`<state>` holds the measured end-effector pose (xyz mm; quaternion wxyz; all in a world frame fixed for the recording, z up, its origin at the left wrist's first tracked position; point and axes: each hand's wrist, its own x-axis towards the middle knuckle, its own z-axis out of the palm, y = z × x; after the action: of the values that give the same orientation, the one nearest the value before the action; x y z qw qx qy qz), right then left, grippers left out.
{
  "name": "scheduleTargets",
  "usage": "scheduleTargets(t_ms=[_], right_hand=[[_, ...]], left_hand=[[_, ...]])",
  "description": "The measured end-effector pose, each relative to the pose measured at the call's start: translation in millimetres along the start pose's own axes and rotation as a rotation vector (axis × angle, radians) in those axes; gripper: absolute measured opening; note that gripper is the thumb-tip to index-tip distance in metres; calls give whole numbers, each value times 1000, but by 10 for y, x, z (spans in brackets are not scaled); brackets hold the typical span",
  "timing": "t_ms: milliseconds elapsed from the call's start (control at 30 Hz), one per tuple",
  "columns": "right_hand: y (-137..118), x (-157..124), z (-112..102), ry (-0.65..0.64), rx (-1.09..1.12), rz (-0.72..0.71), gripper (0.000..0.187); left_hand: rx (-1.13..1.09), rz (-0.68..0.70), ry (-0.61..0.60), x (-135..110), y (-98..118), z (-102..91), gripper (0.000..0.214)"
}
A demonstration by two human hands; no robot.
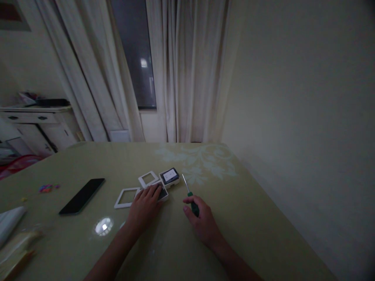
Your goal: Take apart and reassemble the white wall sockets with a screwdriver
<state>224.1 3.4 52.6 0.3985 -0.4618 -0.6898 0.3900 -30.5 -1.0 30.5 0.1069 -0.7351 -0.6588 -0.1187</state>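
Observation:
My left hand [145, 205] lies with fingers stretched over a white switch module [163, 194] on the green table [249, 218]. My right hand [202, 220] is closed round the green handle of a screwdriver [190, 195], whose metal shaft points away towards the window. Just beyond my left fingertips sits a second switch module [169, 176] with a dark face. Two white square frames lie beside them, one [148, 178] farther off and one [127, 197] to the left of my hand.
A black phone [82, 195] lies flat on the left of the table. Small colourful bits [47, 188] sit farther left, and pale wrapped items [11, 234] lie at the near left edge. Curtains [187, 70], a dark window and a wall stand behind; a white cabinet [38, 125] is at left.

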Motion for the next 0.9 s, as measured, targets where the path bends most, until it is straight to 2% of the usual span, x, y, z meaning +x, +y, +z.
scheduleTargets(t_ms=[333,600,667,767,900], right_hand=[[140,19,48,2,82,59,41],[159,60,83,-29,278,153,54],[166,59,92,-26,305,181,57],[169,35,107,-12,348,185,59],[136,-21,115,-26,377,50,52]], left_hand=[[-4,-70,-9,249,-12,17,45],[-239,-145,40,357,-19,19,48],[-357,-139,70,371,81,6,53],[-600,-85,93,389,358,2,51],[-1002,-37,39,368,752,31,43]])
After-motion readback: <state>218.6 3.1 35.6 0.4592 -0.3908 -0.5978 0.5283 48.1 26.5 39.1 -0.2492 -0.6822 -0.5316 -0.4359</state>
